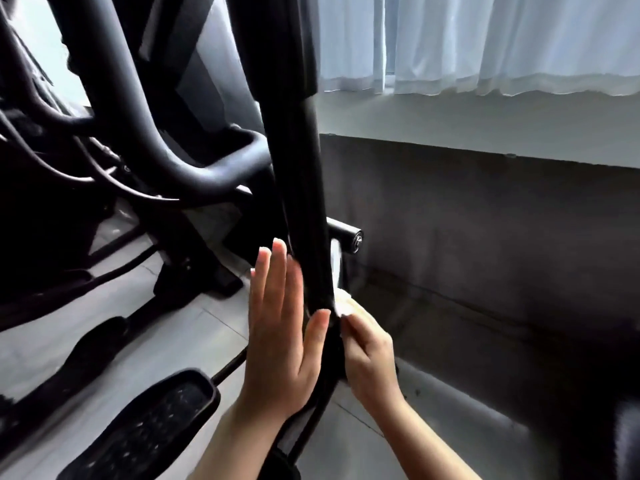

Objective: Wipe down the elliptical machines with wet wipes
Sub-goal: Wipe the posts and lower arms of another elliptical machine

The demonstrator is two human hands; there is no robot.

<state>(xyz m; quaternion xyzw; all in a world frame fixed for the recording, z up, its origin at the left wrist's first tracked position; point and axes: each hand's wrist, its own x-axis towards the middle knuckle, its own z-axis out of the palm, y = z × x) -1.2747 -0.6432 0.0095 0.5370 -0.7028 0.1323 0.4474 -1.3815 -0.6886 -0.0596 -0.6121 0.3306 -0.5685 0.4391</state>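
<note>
Left hand [280, 327] lies flat and straight-fingered against a black bar [304, 188]; right hand [367, 351] pinches a white wipe [341, 303] against the bar's far side.

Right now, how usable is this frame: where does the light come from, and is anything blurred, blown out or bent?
Head view: daylight through the white curtains backlights the scene; the elliptical's black upright bar is near-silhouette. The wet wipe in the right hand is blown out and smeared. The left hand is fairly sharp. Wide-angle bending shows along the wall ledge.
</note>
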